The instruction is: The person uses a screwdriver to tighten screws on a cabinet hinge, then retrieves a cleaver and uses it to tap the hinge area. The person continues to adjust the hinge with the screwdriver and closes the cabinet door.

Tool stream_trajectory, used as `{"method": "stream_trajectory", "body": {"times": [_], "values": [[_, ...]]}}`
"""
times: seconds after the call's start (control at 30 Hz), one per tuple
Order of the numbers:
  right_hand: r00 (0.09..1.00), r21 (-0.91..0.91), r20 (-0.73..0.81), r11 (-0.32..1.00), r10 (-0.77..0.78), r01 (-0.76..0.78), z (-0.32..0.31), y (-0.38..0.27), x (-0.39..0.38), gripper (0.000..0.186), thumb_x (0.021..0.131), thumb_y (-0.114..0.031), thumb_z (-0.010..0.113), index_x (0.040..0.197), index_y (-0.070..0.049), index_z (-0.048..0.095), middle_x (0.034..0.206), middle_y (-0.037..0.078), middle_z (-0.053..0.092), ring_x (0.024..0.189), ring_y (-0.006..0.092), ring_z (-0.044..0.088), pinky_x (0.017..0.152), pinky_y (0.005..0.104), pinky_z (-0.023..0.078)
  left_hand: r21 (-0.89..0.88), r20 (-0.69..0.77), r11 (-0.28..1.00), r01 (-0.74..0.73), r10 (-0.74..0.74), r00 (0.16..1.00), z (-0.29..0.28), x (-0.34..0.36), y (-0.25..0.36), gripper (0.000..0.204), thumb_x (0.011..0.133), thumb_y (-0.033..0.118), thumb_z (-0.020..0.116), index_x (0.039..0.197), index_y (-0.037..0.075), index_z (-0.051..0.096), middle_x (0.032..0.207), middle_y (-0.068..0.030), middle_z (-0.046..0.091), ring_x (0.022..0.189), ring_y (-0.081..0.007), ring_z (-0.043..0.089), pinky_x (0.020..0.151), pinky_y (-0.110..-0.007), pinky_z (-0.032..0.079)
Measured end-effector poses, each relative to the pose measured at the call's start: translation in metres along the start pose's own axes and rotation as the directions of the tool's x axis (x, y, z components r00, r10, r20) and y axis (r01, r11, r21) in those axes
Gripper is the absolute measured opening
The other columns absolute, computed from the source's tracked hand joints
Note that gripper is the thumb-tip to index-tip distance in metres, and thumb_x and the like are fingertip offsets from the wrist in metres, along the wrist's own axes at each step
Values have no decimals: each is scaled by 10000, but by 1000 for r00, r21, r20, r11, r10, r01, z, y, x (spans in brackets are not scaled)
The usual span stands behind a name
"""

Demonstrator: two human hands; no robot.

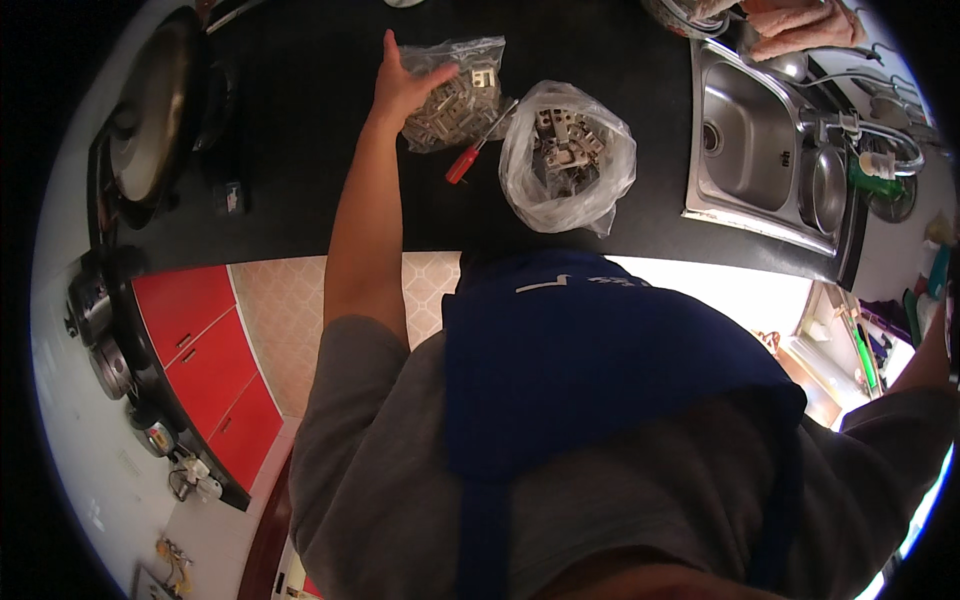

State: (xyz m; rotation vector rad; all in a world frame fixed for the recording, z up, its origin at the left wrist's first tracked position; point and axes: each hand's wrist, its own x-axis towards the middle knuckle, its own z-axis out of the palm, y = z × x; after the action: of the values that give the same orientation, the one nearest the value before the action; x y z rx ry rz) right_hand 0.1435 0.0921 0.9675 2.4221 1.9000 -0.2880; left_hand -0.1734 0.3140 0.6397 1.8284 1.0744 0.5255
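My left hand (402,92) reaches out over the dark counter, its thumb and fingers spread apart. It lies against the left side of a clear plastic bag (440,125) full of small metal pieces. Just right of that bag rests a screwdriver (465,163) with a red handle, its shaft pointing away to the right. Beside it stands an opened, whitish plastic bag (612,185) with more metal parts (572,140) showing inside. My right arm stretches out to the far right edge, where the hand is out of sight.
A steel sink (745,130) with a tap (850,125) is set into the counter at the right. A pinkish cloth (800,25) hangs at the far right corner. On the left are a large pan (155,115) and a small dark item (229,198). Red cabinets (210,360) stand lower left.
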Motion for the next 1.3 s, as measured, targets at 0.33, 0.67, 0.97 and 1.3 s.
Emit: {"method": "stream_trajectory", "body": {"times": [0.33, 0.67, 0.97, 1.3], "values": [[999, 595, -21, 803, -28, 35, 145, -48, -14, 503, 747, -375, 691, 1130, -73, 569, 918, 101, 631, 846, 227, 609, 743, 336, 490, -600, 11, 793, -102, 136, 991, -15, -4, 29, 172, 752, -64, 623, 882, 36, 570, 817, -34, 599, 751, -116, 599, 677, -230, 487], [705, 540, -45, 611, 708, -579, 325, -106, -74, 442, 758, -358, 670, 1003, 4, 602, 820, 131, 636, 725, 251, 619, 680, 346, 498, -791, 69, 583, -184, 384, 921, -27, -76, 140, 134, 774, -71, 575, 805, 47, 520, 870, -113, 613, 796, -178, 609, 750, -297, 487], [754, 939, 257, -342, 604, -46, 246, -123, -85, 132, 849, -109, 578, 904, 11, 571, 584, 33, 522, 437, 113, 478, 391, 237, 360, -481, 448, 872, 87, 160, 880, 134, -127, 81, 120, 774, 47, 607, 883, 22, 562, 833, -68, 611, 812, -174, 594, 750, -276, 466], [625, 952, 106, -260, 773, 160, 166, -124, -136, 125, 873, -96, 560, 966, -18, 590, 533, -47, 412, 418, 20, 324, 378, 170, 257, -288, 205, 666, -688, 745, 635, 36, -163, 85, 158, 729, 78, 661, 876, 41, 617, 802, -100, 607, 716, -268, 593, 641, -346, 474]]}}
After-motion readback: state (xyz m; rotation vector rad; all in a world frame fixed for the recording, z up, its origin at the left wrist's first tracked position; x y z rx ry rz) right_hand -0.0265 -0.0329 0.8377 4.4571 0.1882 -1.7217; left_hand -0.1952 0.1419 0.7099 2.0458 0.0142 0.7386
